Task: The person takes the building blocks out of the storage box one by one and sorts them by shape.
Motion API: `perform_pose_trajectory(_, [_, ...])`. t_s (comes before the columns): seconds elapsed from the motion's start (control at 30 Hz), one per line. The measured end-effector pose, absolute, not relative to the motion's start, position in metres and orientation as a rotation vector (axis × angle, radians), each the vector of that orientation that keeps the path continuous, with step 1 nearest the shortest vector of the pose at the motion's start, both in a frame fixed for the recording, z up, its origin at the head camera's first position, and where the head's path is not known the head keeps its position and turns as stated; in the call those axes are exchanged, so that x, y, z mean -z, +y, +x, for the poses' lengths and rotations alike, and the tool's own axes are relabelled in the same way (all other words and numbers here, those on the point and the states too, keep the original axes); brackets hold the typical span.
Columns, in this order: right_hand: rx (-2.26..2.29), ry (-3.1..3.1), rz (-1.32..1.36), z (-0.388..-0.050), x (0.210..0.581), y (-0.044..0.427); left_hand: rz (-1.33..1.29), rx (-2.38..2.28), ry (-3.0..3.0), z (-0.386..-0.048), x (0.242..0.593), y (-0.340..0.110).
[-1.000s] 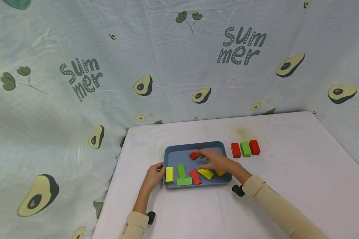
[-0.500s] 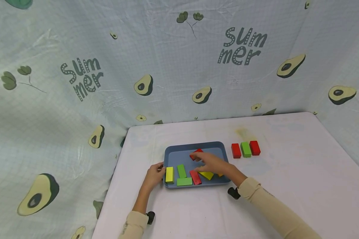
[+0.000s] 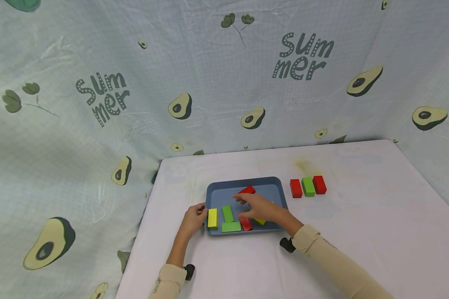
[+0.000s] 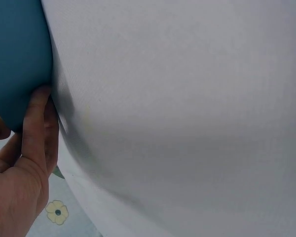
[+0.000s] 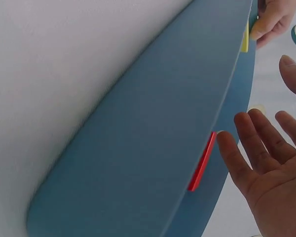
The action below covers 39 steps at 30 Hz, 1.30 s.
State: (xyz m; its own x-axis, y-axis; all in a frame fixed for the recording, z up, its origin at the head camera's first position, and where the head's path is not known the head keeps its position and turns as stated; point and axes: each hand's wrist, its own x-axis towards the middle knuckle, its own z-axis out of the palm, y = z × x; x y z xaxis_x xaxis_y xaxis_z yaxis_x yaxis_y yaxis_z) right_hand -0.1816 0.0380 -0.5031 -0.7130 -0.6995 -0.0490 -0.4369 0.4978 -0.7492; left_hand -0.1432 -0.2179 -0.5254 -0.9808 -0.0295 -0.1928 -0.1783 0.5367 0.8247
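Note:
My left hand grips the left side of the blue-grey tray; the left wrist view shows its fingers against the outer wall. Over the tray hovers my right hand, fingers parted and holding nothing. Just behind its fingertips lies a red block, partly covered. Below the hand are another red block and a yellow one, both partly hidden. Further left in the tray lie two green blocks and an upright-looking yellow block.
Right of the tray, a red block, a green block and another red block stand in a row on the white-covered table. A patterned curtain hangs behind and at the sides.
My right hand has moved left and slightly nearer over the tray, baring more of the back red block and covering the blocks at front right. My left hand stays put.

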Motion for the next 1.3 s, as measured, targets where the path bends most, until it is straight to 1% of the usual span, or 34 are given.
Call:
perform_pose_trajectory(0.33, [1.068,2.373,-0.998,-0.177,0.507,0.031,-0.172,-1.434,2.618,-0.143,0.526,-0.218])
perform_pose_trajectory(0.83, [0.978,2.432,-0.994,-0.172,0.51,0.012,-0.205,-1.427,2.604,-0.143,0.525,-0.217])
perform_pose_trajectory(1.3, [0.802,2.561,-1.043,-0.166,0.517,-0.009,-0.199,-1.422,2.6,-0.143,0.523,-0.217])
